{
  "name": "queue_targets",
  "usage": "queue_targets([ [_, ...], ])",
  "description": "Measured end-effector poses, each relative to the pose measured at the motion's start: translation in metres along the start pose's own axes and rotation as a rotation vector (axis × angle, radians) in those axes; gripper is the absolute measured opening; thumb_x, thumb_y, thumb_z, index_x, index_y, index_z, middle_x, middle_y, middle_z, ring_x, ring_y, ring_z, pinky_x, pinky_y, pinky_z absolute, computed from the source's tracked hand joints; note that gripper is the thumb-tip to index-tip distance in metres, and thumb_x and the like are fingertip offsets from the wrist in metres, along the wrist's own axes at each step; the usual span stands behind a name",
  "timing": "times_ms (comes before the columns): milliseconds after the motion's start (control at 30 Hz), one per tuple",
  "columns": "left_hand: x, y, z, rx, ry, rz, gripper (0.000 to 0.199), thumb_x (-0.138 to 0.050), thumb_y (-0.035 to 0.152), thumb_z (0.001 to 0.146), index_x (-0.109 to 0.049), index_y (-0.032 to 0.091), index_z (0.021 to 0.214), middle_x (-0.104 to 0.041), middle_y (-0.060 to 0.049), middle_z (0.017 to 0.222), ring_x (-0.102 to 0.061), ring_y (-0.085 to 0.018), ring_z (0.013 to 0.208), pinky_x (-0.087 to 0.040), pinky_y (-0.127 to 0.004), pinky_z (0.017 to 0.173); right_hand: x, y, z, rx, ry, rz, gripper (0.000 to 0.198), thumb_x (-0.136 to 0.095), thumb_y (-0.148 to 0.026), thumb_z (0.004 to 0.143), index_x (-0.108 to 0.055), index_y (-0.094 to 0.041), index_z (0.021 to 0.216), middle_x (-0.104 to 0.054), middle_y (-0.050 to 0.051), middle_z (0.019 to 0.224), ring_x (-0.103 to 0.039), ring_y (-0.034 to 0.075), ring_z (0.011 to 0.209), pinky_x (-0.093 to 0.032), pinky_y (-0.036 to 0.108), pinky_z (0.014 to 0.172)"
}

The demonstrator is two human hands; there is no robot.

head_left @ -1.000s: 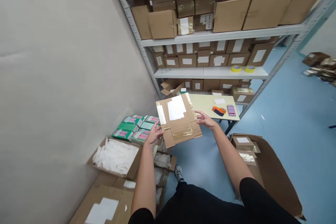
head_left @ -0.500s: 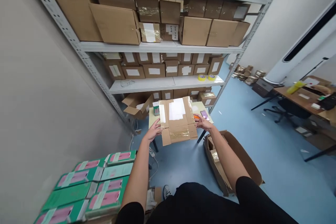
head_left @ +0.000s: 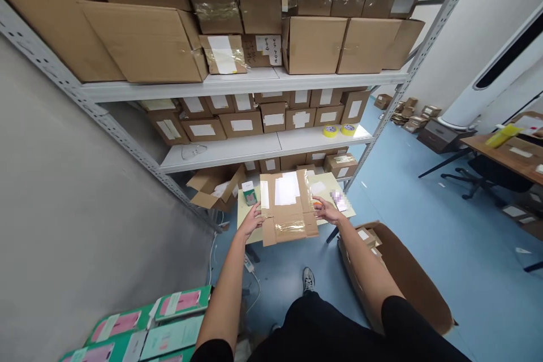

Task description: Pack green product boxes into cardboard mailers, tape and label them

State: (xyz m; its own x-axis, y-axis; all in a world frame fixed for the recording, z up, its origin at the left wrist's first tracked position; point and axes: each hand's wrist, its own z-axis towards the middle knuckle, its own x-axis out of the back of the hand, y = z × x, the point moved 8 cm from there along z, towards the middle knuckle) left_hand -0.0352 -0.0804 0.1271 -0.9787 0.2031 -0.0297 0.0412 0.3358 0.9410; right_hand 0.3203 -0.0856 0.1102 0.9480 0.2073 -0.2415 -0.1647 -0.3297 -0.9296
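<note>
Between my two hands is a flattened cardboard box [head_left: 289,214] with white labels and shiny clear tape, held above a pale yellow table [head_left: 245,236]. My left hand [head_left: 251,220] grips its left edge. At the right edge, my right hand [head_left: 326,210] is closed on the cardboard. An orange object [head_left: 317,203] shows by the right fingers; its kind is hidden. On the table a small green-and-white box [head_left: 249,194] stands just beyond my left hand. A purplish, blurred item [head_left: 338,200] lies past my right hand.
A metal shelf [head_left: 237,154] with cardboard boxes and two rolls of yellow tape [head_left: 330,131] rises behind the table. An open carton [head_left: 218,189] sits at its lower left. To my right is a big cardboard container [head_left: 407,271]; green boxes [head_left: 178,302] are stacked at lower left.
I have stepped forward, so the shelf and table look nearer. The cardboard, still in both hands, is now over the front of the table.
</note>
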Motion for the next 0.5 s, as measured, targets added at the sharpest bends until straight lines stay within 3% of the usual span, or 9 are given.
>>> queue_targets([
  [100,0.012,-0.003,0.035,0.039,0.103,0.023,0.092,-0.081,0.032,0.072,-0.043,0.036,0.155,-0.071,-0.007,0.120,-0.071,-0.017,0.093,-0.052,-0.025,0.075,0.010,0.017,0.046,-0.083,-0.032,0.078,0.090,-0.084,-0.016,0.053,-0.058,-0.037,0.137,-0.066,-0.003,0.100,-0.065,0.012,0.070,-0.059,0.030,0.071],
  [233,0.014,-0.002,0.076,0.066,0.187,0.016,0.092,-0.080,0.028,0.071,-0.044,0.032,0.155,-0.074,-0.006,0.113,-0.072,-0.019,0.088,-0.054,-0.027,0.072,0.021,0.042,0.094,-0.148,0.035,0.053,0.087,-0.082,-0.021,0.059,-0.056,-0.032,0.141,-0.068,0.003,0.110,-0.070,0.020,0.093,-0.057,0.038,0.088],
  [367,0.000,-0.010,0.105,0.078,0.293,0.132,0.085,-0.075,0.023,0.071,-0.049,0.028,0.152,-0.075,-0.006,0.107,-0.072,-0.021,0.087,-0.055,-0.029,0.073,0.036,0.071,0.109,-0.201,0.207,-0.154,0.075,-0.079,-0.023,0.065,-0.060,-0.031,0.137,-0.066,0.008,0.126,-0.062,0.028,0.122,-0.048,0.046,0.105],
  [500,-0.008,-0.032,0.120,0.149,0.475,0.357,0.076,-0.074,0.017,0.069,-0.057,0.026,0.143,-0.074,-0.005,0.096,-0.072,-0.027,0.099,-0.053,-0.034,0.087,0.023,0.095,0.112,-0.176,0.121,-0.237,0.059,-0.080,-0.025,0.064,-0.070,-0.027,0.122,-0.068,0.009,0.123,-0.062,0.032,0.123,-0.048,0.049,0.106],
])
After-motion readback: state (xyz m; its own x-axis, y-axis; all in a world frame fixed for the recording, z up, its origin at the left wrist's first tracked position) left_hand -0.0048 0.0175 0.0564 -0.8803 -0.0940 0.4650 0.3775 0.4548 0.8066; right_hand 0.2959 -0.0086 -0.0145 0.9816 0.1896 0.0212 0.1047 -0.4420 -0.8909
